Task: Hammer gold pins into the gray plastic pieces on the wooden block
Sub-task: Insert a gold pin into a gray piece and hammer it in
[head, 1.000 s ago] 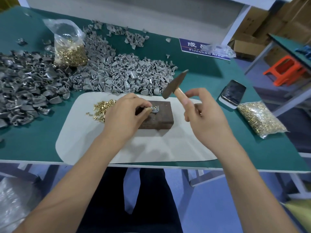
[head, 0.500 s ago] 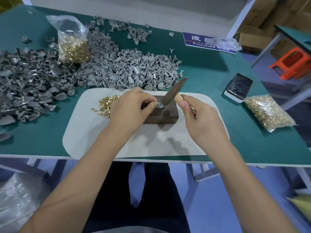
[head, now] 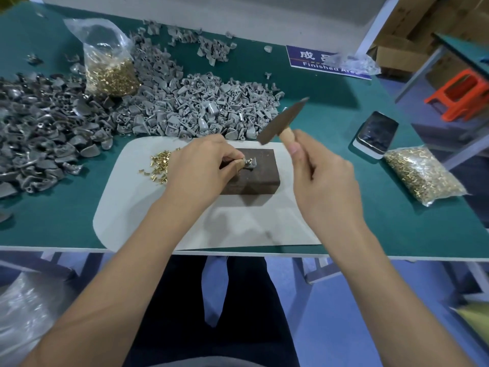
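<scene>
Hammer raised over a gray piece pinned on the block.
The right hand (head: 324,181) grips the hammer (head: 283,121) by its wooden handle, head lifted above the wooden block (head: 260,178). The left hand (head: 201,173) pinches a gray plastic piece (head: 250,163) on the block's top. Loose gold pins (head: 158,166) lie left on the white mat (head: 127,207); beyond, a pile of gray pieces (head: 201,107) covers the table (head: 330,123).

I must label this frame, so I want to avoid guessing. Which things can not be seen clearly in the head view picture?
- Gold pin in the gray plastic piece: too small, partly behind the left hand fingertips.
- Hammer head: motion blurred; the right hand covers most of the handle.
- Blue sign: text partly hidden by a clear plastic bag.
- Wooden block: left end hidden by the left hand.
</scene>
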The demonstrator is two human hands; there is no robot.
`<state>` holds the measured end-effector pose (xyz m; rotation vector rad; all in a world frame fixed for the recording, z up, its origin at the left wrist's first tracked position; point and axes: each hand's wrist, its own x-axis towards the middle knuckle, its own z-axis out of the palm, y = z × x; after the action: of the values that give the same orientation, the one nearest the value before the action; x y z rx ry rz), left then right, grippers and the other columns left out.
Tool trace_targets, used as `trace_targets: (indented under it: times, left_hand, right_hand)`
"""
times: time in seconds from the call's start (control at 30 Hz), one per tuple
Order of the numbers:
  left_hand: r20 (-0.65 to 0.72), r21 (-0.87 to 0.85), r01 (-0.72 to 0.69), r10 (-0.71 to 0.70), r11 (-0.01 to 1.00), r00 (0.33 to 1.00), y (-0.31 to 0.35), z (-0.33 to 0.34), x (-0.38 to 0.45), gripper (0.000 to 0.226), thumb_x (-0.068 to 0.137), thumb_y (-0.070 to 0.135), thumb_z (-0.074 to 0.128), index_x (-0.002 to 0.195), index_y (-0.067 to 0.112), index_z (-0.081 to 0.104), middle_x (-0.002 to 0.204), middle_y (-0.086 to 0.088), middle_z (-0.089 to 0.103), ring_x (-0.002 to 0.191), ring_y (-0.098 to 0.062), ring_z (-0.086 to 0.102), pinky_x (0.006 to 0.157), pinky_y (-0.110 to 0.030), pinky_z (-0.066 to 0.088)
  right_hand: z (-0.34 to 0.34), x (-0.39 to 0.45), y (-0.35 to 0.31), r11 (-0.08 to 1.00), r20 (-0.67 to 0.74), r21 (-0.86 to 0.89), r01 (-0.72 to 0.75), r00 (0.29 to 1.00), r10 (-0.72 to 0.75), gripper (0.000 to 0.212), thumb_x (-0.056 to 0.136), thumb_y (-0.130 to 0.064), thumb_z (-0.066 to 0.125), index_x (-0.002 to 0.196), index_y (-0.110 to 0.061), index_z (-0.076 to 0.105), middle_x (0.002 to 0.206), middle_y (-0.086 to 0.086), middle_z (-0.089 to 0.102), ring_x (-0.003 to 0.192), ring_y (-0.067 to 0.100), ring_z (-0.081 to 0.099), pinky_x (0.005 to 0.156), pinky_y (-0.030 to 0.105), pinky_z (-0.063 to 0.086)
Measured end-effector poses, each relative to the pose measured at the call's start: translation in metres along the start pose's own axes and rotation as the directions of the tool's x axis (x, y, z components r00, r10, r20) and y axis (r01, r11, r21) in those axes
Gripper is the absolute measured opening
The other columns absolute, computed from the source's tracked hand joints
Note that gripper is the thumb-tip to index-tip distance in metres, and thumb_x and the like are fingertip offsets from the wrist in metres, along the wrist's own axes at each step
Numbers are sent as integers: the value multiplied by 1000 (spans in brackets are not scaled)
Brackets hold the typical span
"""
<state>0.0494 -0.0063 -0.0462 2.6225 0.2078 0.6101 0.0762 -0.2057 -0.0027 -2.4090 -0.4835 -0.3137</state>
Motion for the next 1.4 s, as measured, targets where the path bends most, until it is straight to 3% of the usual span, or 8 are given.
trace_targets:
  times: [0.07,0.2,0.37,0.5,0.87,1.13,1.27,1.4]
  left_hand:
    - [3,-1,1,-1,1000,1000,0,0,0,9,92,42,69,90,37,76,87,13,61,84,-13,58,58,-28,33]
    - [2,-4,18,-18,1000,1000,1,-1,0,7,90,41,72,95,39,77,88,15,62,84,-13,58,57,-28,30]
    - [12,-23,22,-22,1000,1000,0,-1,0,6,91,41,72,93,40,77,89,15,62,84,-13,59,60,-29,31]
    - [24,-43,39,-38,998,999,-2,-2,0,8,90,44,72,97,42,77,87,17,59,81,-9,55,55,-26,28]
    - [32,-64,55,-53,996,998,-3,-1,0,10,91,45,69,97,41,76,87,18,58,80,-5,50,56,-20,26]
    - [45,-94,69,-65,993,997,-5,0,0,10,91,46,69,97,41,76,90,15,62,83,-11,57,64,-30,40]
    - [19,-105,56,-54,993,998,1,0,-4,11,92,44,69,97,38,77,90,14,62,87,-12,58,66,-32,42]
    - [-78,-154,37,-50,987,996,-10,-8,-25,7,91,38,71,96,37,76,86,15,57,86,-7,53,62,-30,41]
  right_hand:
    - [3,-2,-2,999,-83,39,1,997,2,34,108,-54,35,118,-37,62,60,-13,48,62,19,40,57,38,39]
    - [5,-5,0,993,154,-111,36,988,-19,29,108,-51,35,112,-37,61,72,-2,58,74,36,51,65,43,48]
    - [2,-4,2,1000,-26,15,26,999,-26,33,108,-51,36,122,-37,63,73,-7,60,70,27,50,64,45,45]
    - [5,-2,5,993,179,-110,49,983,-29,37,106,-55,34,132,-43,58,107,0,74,98,37,63,78,46,54]
    - [21,15,54,835,-6,-479,-272,952,307,38,99,-18,48,134,-29,59,119,10,58,105,38,58,72,36,32]
    - [35,14,62,805,-51,-533,-262,959,278,37,98,-19,50,132,-28,62,119,10,59,113,35,48,90,43,31]
    - [29,10,44,985,-12,-169,37,999,-40,23,98,-18,57,116,-17,72,113,5,68,106,30,58,92,43,46]
    - [31,2,8,929,42,-51,367,930,-365,24,96,-24,64,119,-19,72,106,-3,72,101,24,64,83,40,53]
